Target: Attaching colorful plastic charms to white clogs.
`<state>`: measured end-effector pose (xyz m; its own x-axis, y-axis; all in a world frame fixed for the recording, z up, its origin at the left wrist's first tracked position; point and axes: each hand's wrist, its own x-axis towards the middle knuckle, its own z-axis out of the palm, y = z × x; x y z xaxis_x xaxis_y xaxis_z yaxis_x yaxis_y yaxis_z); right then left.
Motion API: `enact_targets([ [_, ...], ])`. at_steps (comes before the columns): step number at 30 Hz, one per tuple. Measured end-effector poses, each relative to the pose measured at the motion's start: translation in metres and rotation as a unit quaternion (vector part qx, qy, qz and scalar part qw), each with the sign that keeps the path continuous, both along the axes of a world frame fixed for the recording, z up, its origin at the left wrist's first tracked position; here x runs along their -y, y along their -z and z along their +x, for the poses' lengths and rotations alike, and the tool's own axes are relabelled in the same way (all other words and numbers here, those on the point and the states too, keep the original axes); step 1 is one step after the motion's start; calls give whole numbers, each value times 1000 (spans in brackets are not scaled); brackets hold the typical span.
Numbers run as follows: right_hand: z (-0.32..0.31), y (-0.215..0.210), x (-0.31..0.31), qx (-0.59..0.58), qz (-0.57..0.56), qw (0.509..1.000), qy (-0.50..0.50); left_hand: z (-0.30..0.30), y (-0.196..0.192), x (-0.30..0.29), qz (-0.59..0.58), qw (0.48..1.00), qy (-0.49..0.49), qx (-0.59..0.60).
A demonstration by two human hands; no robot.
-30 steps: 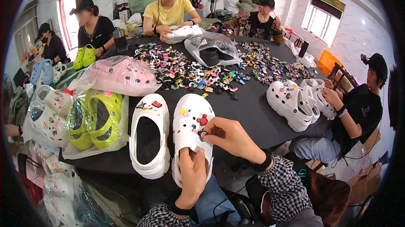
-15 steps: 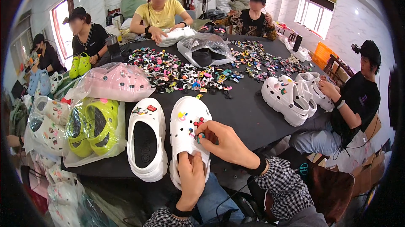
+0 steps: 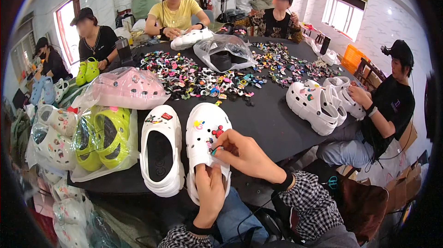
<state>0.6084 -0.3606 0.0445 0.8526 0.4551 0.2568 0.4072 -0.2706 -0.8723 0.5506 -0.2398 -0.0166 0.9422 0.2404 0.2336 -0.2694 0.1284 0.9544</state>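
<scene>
A white clog [image 3: 208, 119] stands at the table's near edge, toe pointing away, with several colourful charms on its upper. My left hand [image 3: 210, 197] reaches into its foot opening and grips it; the fingertips inside are hidden. Over the right side of the upper, my right hand [image 3: 251, 156] is closed in a pinch on a small teal and dark shoe charm [image 3: 215, 151], partly covered by the fingers. Beside it on the left lies a second white clog [image 3: 160, 153], with a few charms near its toe and a black insole.
Loose charms [image 3: 203, 75] cover the middle of the black table [image 3: 258, 119]. Bagged pink clogs [image 3: 127, 89] and lime-green clogs [image 3: 110, 137] sit at left. White clogs [image 3: 310, 107] stand at right near a seated co-worker [image 3: 387, 100]. Other people work around the far side.
My right hand has shifted slightly left with the charm. The far co-worker in yellow has turned and moved a white clog a little. The near pair stays almost in place.
</scene>
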Motion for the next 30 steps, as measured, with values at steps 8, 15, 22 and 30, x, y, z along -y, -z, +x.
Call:
enact_targets([
  [8,4,6,16,-12,-44,999,15,-2,3,2,31,999,-26,0],
  [15,6,1,18,100,-22,995,-9,-4,0,4,94,993,-65,8],
  [22,9,-12,14,77,-85,993,-29,-6,4,2,85,994,-62,-9],
  [30,17,-11,18,115,-128,983,-65,-7,-2,4,102,992,-68,-1],
])
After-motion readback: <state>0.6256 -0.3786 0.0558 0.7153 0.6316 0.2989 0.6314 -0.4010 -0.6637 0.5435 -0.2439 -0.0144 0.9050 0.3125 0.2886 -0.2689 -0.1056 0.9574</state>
